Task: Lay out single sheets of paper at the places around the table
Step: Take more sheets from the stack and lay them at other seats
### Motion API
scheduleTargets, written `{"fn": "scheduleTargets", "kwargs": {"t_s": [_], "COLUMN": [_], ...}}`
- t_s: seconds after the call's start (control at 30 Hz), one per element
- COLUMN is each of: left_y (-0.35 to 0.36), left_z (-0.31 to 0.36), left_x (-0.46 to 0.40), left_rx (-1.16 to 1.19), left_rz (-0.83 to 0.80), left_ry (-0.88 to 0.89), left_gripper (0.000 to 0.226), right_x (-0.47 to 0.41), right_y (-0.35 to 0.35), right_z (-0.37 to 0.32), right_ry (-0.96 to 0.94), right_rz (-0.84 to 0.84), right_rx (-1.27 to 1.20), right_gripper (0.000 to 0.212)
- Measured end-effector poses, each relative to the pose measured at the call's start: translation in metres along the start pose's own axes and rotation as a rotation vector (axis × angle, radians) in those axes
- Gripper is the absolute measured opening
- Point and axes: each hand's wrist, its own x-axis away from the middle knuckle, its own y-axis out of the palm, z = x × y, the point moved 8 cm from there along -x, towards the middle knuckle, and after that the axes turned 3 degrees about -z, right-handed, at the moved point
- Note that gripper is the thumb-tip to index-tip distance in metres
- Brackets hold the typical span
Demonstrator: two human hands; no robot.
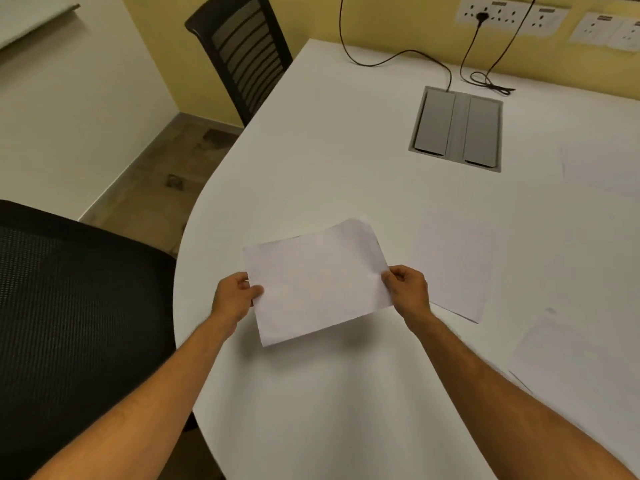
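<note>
Sheet [318, 282] held above the desk [329, 150] near its curved left edge, left hand [233, 297] pinched on the left margin, right hand [408, 289] pinched on the right margin. Three more sheets flat toward the right edge: [453, 261], [571, 362], [602, 168].

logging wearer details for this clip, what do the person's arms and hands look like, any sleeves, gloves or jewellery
Both forearms are bare as far as the frame shows: no sleeves in view. The left hand and right hand wear no gloves. No watch, bracelet or ring is visible on the wrists or on the fingers, though the image is soft, so a thin ring could be missed.
</note>
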Motion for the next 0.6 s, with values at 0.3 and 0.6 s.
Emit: {"fn": "scheduleTargets", "kwargs": {"t_s": [0.3, 0.6], "left_y": [-0.029, -0.021], "left_z": [-0.029, -0.058], "left_x": [-0.06, -0.068], "left_rx": [-0.204, -0.39], "left_rz": [0.134, 0.169], "left_ry": [-0.004, 0.029], "left_gripper": [0.032, 0.051], "right_x": [-0.038, -0.049], "right_y": [0.067, 0.093], "right_z": [0.027, 0.059], "right_ry": [0.02, 0.04], "right_rz": [-0.01, -0.021], "right_rx": [0.365, 0.453], "right_gripper": [0.02, 0.021]}}
